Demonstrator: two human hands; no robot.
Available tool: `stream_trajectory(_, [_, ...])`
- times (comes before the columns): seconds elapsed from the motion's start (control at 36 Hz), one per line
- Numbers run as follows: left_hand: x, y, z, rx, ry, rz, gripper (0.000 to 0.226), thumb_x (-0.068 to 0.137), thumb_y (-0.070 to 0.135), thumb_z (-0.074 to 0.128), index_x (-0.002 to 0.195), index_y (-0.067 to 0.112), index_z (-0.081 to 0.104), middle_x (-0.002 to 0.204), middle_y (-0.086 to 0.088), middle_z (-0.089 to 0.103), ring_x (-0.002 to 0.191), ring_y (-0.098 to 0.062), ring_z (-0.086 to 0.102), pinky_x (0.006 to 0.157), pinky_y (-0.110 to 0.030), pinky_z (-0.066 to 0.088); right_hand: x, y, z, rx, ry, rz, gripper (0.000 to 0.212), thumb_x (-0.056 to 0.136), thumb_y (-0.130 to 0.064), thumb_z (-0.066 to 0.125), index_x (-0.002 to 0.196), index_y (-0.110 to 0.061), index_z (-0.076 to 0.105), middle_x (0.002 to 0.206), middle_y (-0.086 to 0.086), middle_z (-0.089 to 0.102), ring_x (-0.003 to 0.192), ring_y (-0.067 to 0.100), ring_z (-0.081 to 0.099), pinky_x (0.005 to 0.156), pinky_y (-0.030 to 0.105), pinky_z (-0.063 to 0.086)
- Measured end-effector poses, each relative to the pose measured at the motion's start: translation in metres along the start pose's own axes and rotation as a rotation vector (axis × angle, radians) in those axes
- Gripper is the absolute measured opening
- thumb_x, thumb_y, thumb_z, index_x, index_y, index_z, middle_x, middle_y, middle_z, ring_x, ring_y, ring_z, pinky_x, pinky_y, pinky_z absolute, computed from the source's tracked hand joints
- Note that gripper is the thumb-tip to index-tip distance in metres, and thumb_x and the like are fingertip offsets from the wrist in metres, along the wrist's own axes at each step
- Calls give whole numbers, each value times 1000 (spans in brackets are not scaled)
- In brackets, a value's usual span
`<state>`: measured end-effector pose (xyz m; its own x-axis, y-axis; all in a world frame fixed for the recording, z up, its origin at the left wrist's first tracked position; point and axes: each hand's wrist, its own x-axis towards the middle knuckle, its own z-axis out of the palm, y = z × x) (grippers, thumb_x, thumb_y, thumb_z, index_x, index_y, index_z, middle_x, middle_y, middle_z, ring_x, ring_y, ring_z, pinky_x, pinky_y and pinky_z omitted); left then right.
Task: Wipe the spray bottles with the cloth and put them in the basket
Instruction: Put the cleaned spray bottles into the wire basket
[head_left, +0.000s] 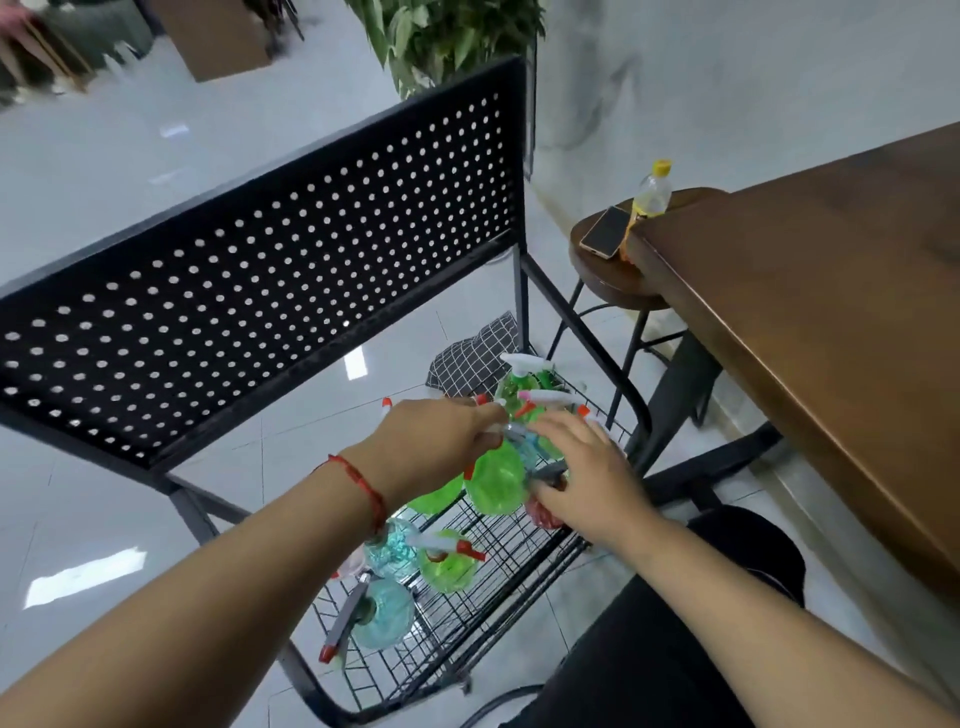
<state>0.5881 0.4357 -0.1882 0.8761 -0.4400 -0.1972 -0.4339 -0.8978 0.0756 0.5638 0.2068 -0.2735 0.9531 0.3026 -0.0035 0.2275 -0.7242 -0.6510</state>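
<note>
Several spray bottles, green, blue and red, lie and stand in a black wire basket (467, 639) low on a metal rack. My left hand (441, 436) reaches in from the left, and its fingertips pinch the white spray head of a green spray bottle (493, 483). Beside it, my right hand (582, 467) rests with spread fingers over a blue bottle and a red bottle (540, 514). Two blue bottles (384, 613) and another green bottle (447, 569) lie nearer to me. A black and white checked cloth (472, 358) lies bunched at the basket's far end.
A black perforated metal panel (260, 280) overhangs the basket on the left. At right stand a brown wooden table (831, 322) and a round stool (608, 270) holding a phone (605, 231) and a yellow-capped drink bottle (652, 189). A potted plant (441, 36) stands behind.
</note>
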Motion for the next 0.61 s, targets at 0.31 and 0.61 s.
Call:
stream_trajectory(0.31, [5,-21,34,-95,-143,234,34,109,47,57,143,41,54,126,16,65,99,-11,69,62,-23,42,26,-29,7,-38,-273,47,79,90,-30,80,152,-47,35,137,-3,66,118,25,66,84,33,52])
stream_trajectory(0.61, [-6,-36,71,-314,-218,-124,71,98,-4,55,160,23,31,122,-9,70,94,-24,64,76,-39,52,25,-15,24,-282,-391,8,40,92,-46,75,127,-37,59,117,-9,74,118,23,64,123,51,24])
